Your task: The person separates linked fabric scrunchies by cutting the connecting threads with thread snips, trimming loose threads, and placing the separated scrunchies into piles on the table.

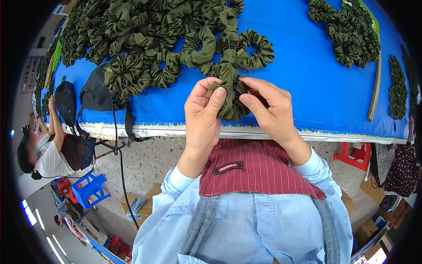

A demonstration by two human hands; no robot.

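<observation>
Near the table's front edge, my left hand (204,108) pinches a dark olive-green scrunchie (229,108) between thumb and fingertips, where a flat fabric end sticks out. My right hand (272,105) is curled at the scrunchie's other side, thumb and forefinger bent toward each other. Partly hidden inside its fingers is a small dark object (241,89) whose kind I cannot make out. More gathered green fabric runs up from my fingertips to other scrunchies, with a loose thread along it. One open ring-shaped scrunchie (256,49) lies just beyond my right hand.
A big heap of green scrunchies (132,35) covers the left of the blue table (299,79). Another pile (351,37) lies right, near a wooden strip (376,88). A black mesh bag (94,90) and cable hang left. A co-worker (57,154) sits beyond it.
</observation>
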